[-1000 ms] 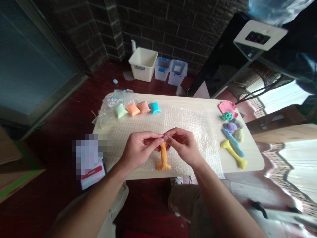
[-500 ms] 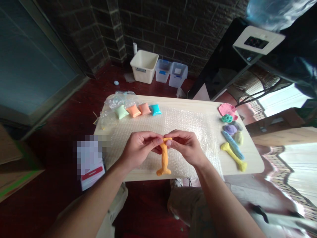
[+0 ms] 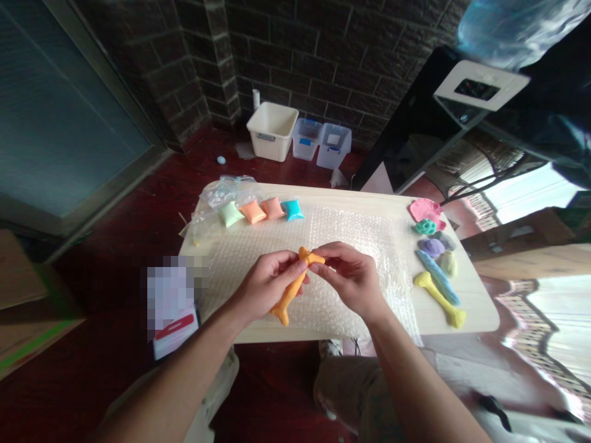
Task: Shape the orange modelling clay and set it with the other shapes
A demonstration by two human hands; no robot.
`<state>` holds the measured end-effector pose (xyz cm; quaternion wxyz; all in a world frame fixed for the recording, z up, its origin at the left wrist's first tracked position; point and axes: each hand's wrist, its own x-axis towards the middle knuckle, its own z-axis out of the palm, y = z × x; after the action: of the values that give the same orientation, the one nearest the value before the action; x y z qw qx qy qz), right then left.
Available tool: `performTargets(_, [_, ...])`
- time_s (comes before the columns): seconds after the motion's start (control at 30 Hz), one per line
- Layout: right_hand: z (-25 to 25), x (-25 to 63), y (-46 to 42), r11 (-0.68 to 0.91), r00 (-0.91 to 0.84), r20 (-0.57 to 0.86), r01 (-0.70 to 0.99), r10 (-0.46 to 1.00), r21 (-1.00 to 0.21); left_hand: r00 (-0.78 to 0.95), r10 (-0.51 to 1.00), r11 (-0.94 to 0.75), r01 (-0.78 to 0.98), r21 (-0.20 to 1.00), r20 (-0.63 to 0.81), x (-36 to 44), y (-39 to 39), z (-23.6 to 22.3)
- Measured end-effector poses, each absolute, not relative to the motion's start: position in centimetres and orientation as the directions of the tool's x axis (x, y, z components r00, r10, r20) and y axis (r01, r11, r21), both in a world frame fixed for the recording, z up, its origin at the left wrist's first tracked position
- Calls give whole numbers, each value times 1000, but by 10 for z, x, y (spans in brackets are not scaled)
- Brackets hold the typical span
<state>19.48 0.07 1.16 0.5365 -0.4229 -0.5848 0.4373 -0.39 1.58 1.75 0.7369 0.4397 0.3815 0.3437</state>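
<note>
My left hand [image 3: 263, 283] grips the shaft of a bone-shaped, orange piece of modelling clay [image 3: 290, 292], tilted above the clear plastic bubble wrap [image 3: 355, 231] on the pale wooden table [image 3: 475, 314]; my right hand [image 3: 353, 277] pinches its forked upper end. I judge it light, soft and easily dented: best held mid-shaft, gently, sparing the flared ends.

No lettering, label, brand, number or sign is legible anywhere
</note>
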Motion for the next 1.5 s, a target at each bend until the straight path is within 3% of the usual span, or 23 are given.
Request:
performTargets(0.2, [14,202,2,337,-163,312,161,936,-928,473,851,340,-169,925,-226,-3,14,18])
performTargets(0.67, [16,201,0,336,-236,292,171,927,-926,455,870,285,-149,947,-190,-6,15,15])
performTargets(1.0, [19,191,-8,475,-184,439,286,879,-832,428,895,236,-218,947,-124,-7,15,13])
performTargets(1.1, [17,189,-9,434,-145,411,219,900,-874,388,913,230,-243,942,-123,-7,15,14])
performTargets(1.23, [15,188,-7,234,-59,235,-32,970,-972,315,942,206,-280,937,-113,-6,16,16])
performTargets(1.5, [19,189,-4,244,-64,246,-37,967,-969,287,956,132,-228,965,-63,-5,15,16])
